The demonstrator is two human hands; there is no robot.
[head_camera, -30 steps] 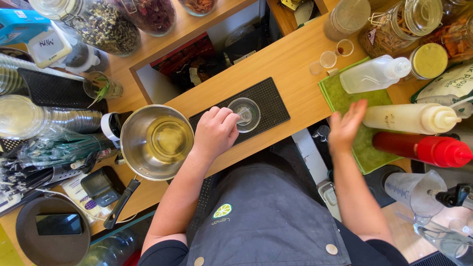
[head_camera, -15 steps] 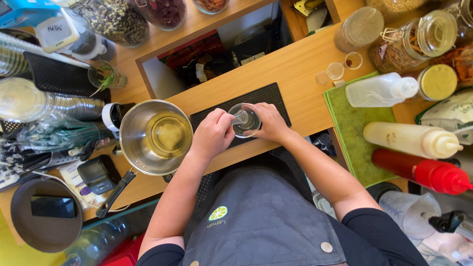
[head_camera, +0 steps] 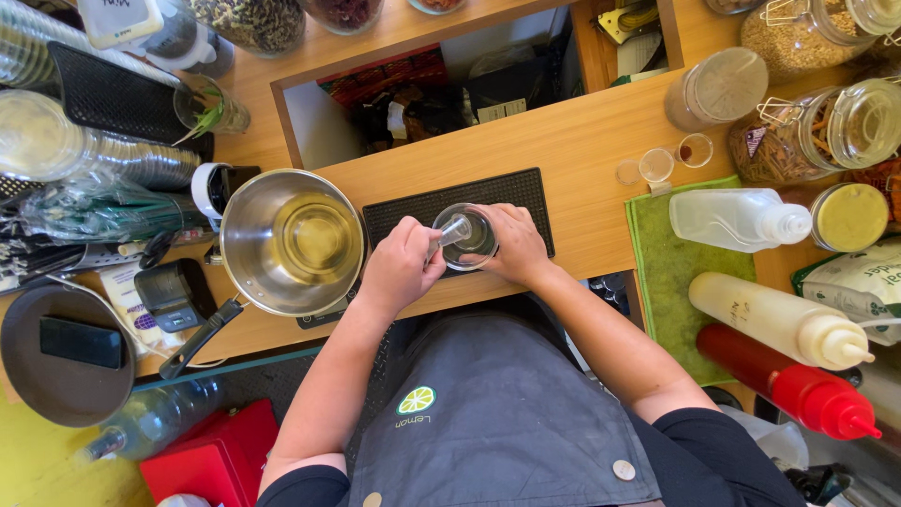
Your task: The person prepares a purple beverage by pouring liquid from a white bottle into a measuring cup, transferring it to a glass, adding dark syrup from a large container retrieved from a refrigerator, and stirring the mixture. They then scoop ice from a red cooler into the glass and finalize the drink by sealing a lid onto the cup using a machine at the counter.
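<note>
A clear glass tumbler [head_camera: 466, 236] stood on a black ribbed bar mat [head_camera: 457, 218] at the middle of the wooden worktop [head_camera: 582, 141]. The right hand [head_camera: 507, 242] was wrapped around the tumbler's 3 o'clock side, fingers closed on its wall. The left hand [head_camera: 399, 266], at the tumbler's 9 o'clock, was pinched shut on a small clear measuring cup [head_camera: 454, 230] that was tilted over the tumbler's mouth; whether anything ran from it could not be told.

Just beyond the left hand, at 9 o'clock from the mat, a steel saucepan [head_camera: 293, 241] held pale yellow liquid, its black handle pointing toward 7 o'clock. At 3 o'clock from the mat lay a green cloth [head_camera: 663, 272], with a clear squeeze bottle [head_camera: 737, 219] lying across its far end. A cream squeeze bottle [head_camera: 781, 321] and a red squeeze bottle [head_camera: 786, 385] lay at about 4 o'clock. Three small clear cups [head_camera: 657, 165] stood at 2 o'clock, near a row of glass jars [head_camera: 826, 131].
</note>
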